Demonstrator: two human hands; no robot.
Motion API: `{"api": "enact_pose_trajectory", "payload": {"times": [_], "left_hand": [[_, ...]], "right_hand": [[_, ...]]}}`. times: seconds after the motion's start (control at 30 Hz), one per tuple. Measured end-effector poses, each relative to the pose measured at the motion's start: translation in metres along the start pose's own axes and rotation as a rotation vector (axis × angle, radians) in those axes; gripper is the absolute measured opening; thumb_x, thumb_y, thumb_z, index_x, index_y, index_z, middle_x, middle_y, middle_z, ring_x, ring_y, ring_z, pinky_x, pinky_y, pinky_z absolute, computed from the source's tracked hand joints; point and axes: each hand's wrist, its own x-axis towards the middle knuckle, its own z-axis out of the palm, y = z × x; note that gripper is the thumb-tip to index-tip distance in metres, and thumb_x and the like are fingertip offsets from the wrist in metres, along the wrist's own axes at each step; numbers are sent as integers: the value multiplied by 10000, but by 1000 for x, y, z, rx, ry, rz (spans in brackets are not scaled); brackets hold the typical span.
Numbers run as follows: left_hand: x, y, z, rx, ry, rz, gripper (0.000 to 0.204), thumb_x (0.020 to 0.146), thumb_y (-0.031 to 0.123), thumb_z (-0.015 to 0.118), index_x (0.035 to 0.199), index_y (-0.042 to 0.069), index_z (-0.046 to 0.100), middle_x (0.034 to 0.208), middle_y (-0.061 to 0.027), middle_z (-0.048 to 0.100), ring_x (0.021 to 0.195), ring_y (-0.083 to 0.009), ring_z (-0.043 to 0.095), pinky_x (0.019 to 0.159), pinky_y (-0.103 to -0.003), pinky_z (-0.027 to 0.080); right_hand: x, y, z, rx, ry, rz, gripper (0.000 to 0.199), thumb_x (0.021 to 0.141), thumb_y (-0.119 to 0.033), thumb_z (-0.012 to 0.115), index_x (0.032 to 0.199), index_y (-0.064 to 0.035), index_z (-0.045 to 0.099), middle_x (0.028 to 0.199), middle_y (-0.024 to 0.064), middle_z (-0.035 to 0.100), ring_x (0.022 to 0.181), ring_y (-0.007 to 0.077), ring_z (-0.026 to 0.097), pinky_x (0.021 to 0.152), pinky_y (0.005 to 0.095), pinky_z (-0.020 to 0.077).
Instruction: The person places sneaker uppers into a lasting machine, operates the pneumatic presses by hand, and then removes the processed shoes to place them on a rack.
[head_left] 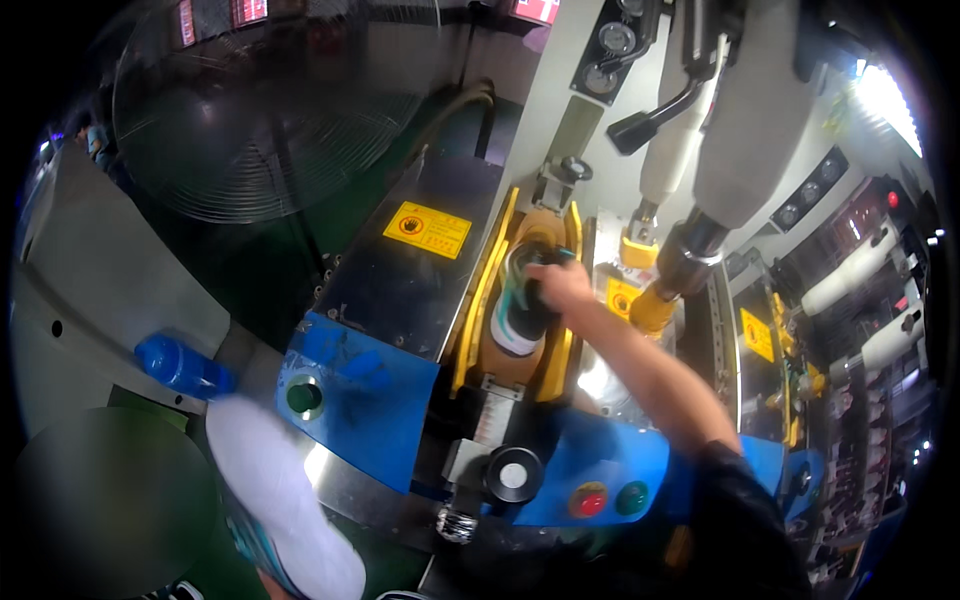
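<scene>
A shoe with a white sole and teal-and-white upper (285, 500) is at the lower left, its sole turned up. My left hand (270, 585) holds it from below; most of the hand is hidden behind the shoe. In the machine's cradle, between yellow side pads (483, 300), lies a second shoe (517, 325), white, teal and black. My right hand (563, 285) reaches in from the right, its fingers closed at the dark opening of that shoe. Motion blur softens the fingers there.
Blue panels carry a green button (304, 397), a red button (589, 501) and a black knob (513, 474). A press arm with a yellow tip (652, 312) stands right of the cradle. A blue bottle (183, 366) lies at the left; a large fan (270, 120) stands behind.
</scene>
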Motion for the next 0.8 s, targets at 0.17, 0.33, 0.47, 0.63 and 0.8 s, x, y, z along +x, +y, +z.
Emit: {"api": "enact_pose_trajectory", "payload": {"times": [0.17, 0.33, 0.47, 0.63, 0.8], "left_hand": [[-77, -21, -60, 802, 137, 56, 547, 796, 133, 691, 1248, -96, 486, 1189, -247, 575, 1052, -348, 584, 900, -426, 469], [-129, -80, -78, -395, 341, -472, 388, 953, 219, 465, 1228, -51, 518, 1209, -223, 562, 1059, -299, 568, 904, -385, 468], [-126, 26, 59, -540, 223, -383, 390, 946, 184, 487, 1226, -87, 484, 1210, -173, 568, 1089, -275, 544, 926, -350, 459], [-176, 22, 17, -81, 116, -131, 504, 941, 319, 454, 1313, -19, 410, 1264, -163, 520, 1138, -304, 525, 975, -432, 429], [-255, 18, 40, -559, -24, -256, 509, 941, 261, 489, 1343, -21, 353, 1266, -173, 501, 1148, -298, 529, 977, -428, 436]], "right_hand": [[53, 74, 66, -500, 343, -468, 533, 743, -268, 624, 1050, 104, 398, 1032, 300, 527, 983, 396, 562, 831, 452, 467], [46, 57, 56, -468, 310, -166, 680, 737, -320, 661, 1189, 53, 315, 1247, 319, 401, 1126, 423, 481, 960, 453, 411], [-2, 39, -13, -520, 101, -294, 678, 765, -406, 653, 1162, 78, 394, 1223, 334, 460, 1137, 419, 489, 960, 422, 423], [-209, 88, -56, -943, -110, -1251, 779, 751, -298, 730, 1336, 50, 351, 1372, 278, 380, 1245, 410, 416, 1022, 450, 368], [-317, 252, -206, -1486, -145, -905, 791, 736, -273, 742, 1361, 22, 359, 1454, 262, 258, 1333, 437, 271, 1049, 595, 241]]}}
